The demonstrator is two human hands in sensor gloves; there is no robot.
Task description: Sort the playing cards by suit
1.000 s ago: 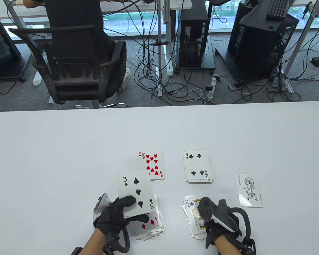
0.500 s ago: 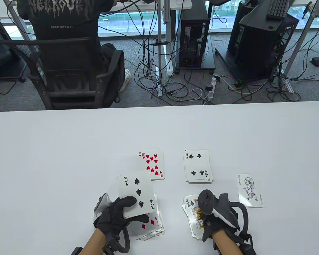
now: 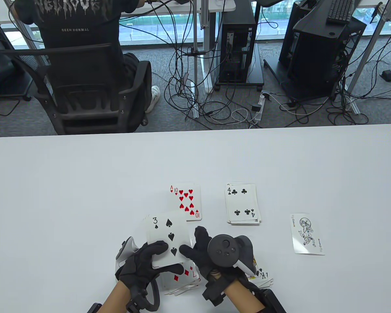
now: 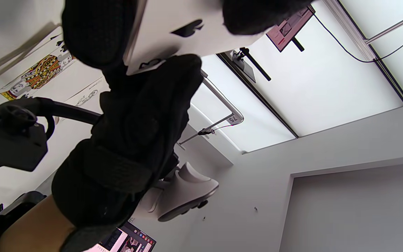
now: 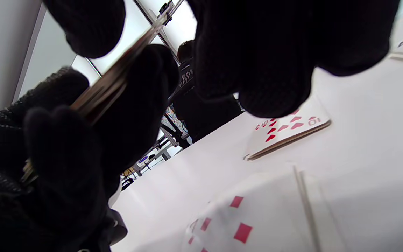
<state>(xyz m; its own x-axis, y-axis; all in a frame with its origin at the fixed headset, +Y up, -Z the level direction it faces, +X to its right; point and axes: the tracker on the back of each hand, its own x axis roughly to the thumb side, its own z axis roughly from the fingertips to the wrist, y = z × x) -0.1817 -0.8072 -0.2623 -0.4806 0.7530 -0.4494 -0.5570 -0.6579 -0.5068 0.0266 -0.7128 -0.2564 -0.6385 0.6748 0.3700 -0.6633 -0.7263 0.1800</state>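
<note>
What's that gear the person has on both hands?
Both the left hand and the right hand wear black knit gloves. Each carries a strapped-on tracker shaped like a game controller: a white one on the left, a black-topped one with round buttons on the right.

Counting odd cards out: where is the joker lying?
Table view: the joker lies alone face up at the right, beyond the four of clubs pile.

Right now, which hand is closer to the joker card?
The right hand. It is left of the joker card, reaching toward the held cards; the left hand, gripping them, is farther left.
</note>
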